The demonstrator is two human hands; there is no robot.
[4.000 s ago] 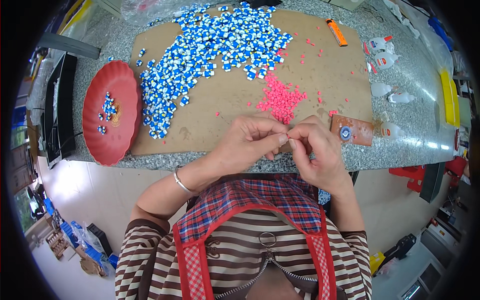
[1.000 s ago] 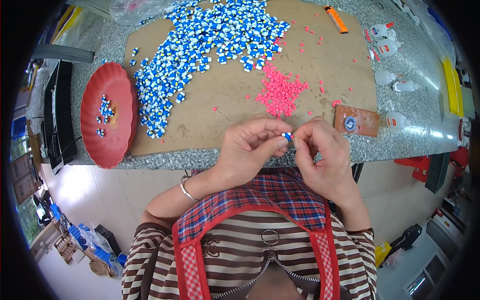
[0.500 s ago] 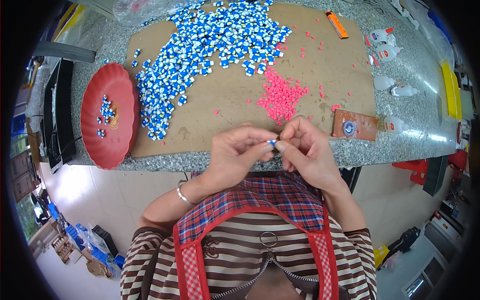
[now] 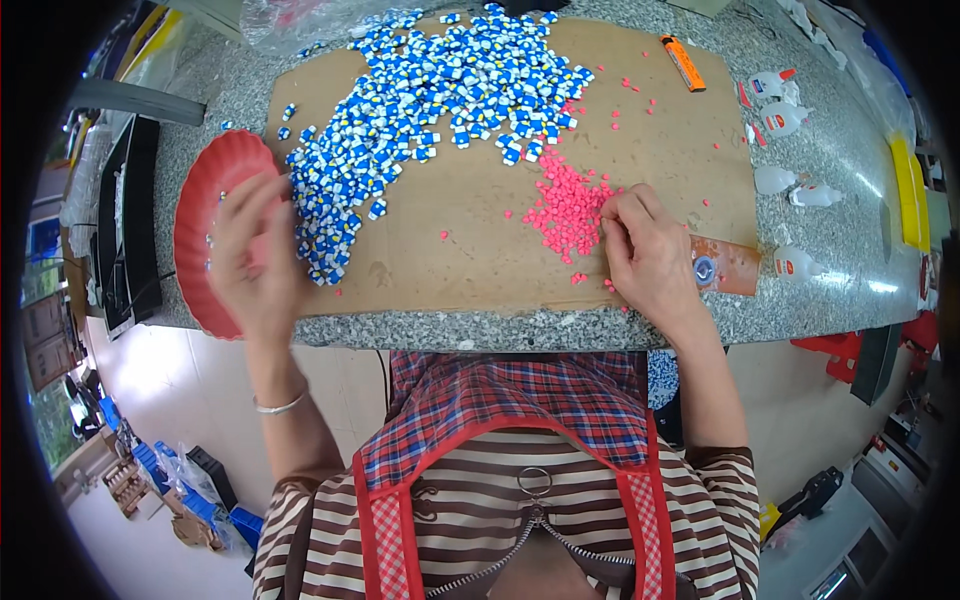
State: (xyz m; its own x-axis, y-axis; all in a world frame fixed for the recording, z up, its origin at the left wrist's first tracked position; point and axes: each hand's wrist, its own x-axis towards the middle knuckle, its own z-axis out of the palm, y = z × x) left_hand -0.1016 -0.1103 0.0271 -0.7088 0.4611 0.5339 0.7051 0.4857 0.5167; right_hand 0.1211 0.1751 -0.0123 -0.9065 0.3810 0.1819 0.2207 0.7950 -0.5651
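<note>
My left hand (image 4: 253, 258), smeared by motion, is over the right side of a red scalloped dish (image 4: 190, 230) at the left; whether it holds anything I cannot tell. A few small pieces show in the dish past the fingers. At the right edge of a heap of small pink pieces (image 4: 568, 205), my right hand (image 4: 648, 250) has its fingertips pinched together on the cardboard (image 4: 470, 265); what they hold, if anything, is hidden. Many small blue-and-white pieces (image 4: 430, 95) spread over the cardboard's left and far parts. Close by my right wrist lies a brown plate (image 4: 735, 268) with a round blue-and-white item (image 4: 705, 270).
Several small white squeeze bottles (image 4: 795, 264) line the right of the speckled stone table (image 4: 450, 330). An orange tube-like object (image 4: 683, 63) lies at the cardboard's far right. Clear plastic wrap (image 4: 290, 25) sits at the back, and a dark box-like object (image 4: 130, 225) left of the dish.
My hands were together at the front edge, holding a small blue-and-white piece. They have parted: the left has moved to the dish, the right to the pink heap.
</note>
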